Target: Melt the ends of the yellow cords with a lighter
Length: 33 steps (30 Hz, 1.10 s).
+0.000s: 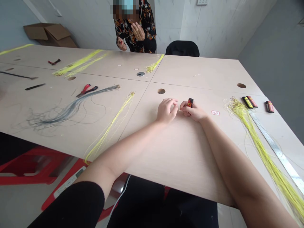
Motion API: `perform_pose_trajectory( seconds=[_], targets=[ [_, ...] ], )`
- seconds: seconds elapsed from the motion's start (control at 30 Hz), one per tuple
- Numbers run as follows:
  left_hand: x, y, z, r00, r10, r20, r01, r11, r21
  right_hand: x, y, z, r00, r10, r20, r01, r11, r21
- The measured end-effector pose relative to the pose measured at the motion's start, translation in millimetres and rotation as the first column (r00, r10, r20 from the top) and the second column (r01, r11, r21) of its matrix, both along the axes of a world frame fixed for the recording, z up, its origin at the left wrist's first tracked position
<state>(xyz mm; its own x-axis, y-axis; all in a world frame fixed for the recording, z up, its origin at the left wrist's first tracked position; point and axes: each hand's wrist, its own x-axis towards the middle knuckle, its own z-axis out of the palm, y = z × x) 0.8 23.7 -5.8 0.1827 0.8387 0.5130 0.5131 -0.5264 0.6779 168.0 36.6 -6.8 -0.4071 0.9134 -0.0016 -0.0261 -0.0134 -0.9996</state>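
Near the middle of the table (pixel 180 139), my left hand (pixel 167 110) has its fingers bent together in a pinch; anything between the fingertips is too small to make out. Just to its right, my right hand (pixel 193 110) is closed around a black and red lighter (pixel 190 102), which stands upright from the fist. A tiny yellowish bit shows at the right fingertips, between the two hands. The hands are close, with a small gap between them. To the left lies a bundle of yellow cords (pixel 114 122).
Yellow strands (pixel 256 139), a steel ruler (pixel 277 152) and lighters (pixel 247 102) lie at the right. Grey strands (pixel 71 109) and red-handled pliers (pixel 86 90) are at the left. Across the table is a person (pixel 135 31), beside a black chair (pixel 182 48).
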Motion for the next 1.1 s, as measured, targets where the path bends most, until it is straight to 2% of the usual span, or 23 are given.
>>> perform_pose_trajectory(
  seconds=[0.2, 0.37, 0.57, 0.87, 1.1],
  targets=[
    [-0.5, -2.1, -0.9, 0.999, -0.051, 0.017, 0.05, 0.998, 0.029, -0.3, -0.2, 0.8, 1.0, 0.011, -0.006, -0.011, 1.0, -0.02],
    [-0.2, -3.3, -2.9, 0.986, -0.124, 0.112, 0.135, 0.987, -0.092, 0.2, 0.7, -1.2, 1.0, 0.017, 0.008, -0.017, 1.0, -0.011],
    [0.3, -0.9, -5.4, 0.984, -0.147, 0.101, 0.167, 0.956, -0.239, -0.6, 0.0, 0.5, 1.0, 0.022, 0.006, -0.022, 1.0, -0.006],
    [0.1, -2.6, -2.2, 0.961, -0.248, 0.118, 0.271, 0.927, -0.26, 1.5, 3.3, -5.5, 0.999, 0.049, 0.007, -0.049, 0.999, 0.01],
    [-0.8, -0.6, -2.2, 0.959, -0.184, 0.215, 0.239, 0.934, -0.267, 0.6, 1.9, -3.3, 1.0, 0.022, 0.017, -0.022, 1.0, 0.012]
  ],
)
